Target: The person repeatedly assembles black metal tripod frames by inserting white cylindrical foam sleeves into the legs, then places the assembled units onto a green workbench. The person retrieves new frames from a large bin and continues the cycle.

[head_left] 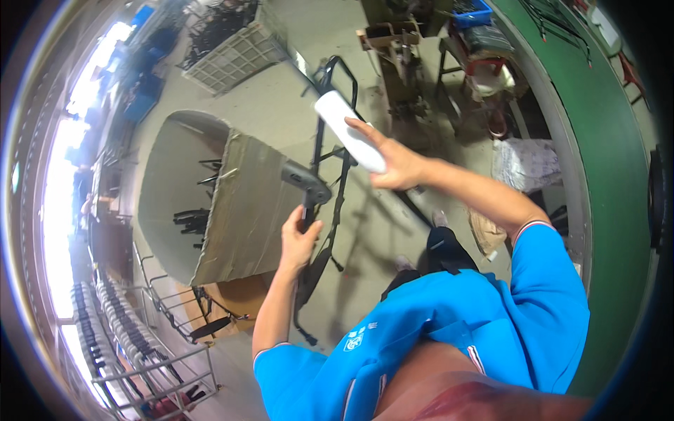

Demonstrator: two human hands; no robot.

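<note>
My right hand (401,163) is wrapped round a smooth white cylinder (349,130), which slants up and to the left. Whether the cylinder is a bottle or a sleeve I cannot tell. A thin dark rod runs up-left from near its far end. Lower and to the left, my left hand (299,242) grips the short dark stem of a grey angled handle (307,182). The handle's long arm points toward a cardboard box (242,203). Just beyond both hands is a black tubular frame (342,179), partly hidden by the white cylinder.
Black parts (191,221) lie inside the open box. A white slatted crate (235,59) full of dark parts stands at the far left. Machinery (404,67) and a blue bin (472,14) are far right. A wire rack (151,372) holds rows of grey-black pieces at lower left.
</note>
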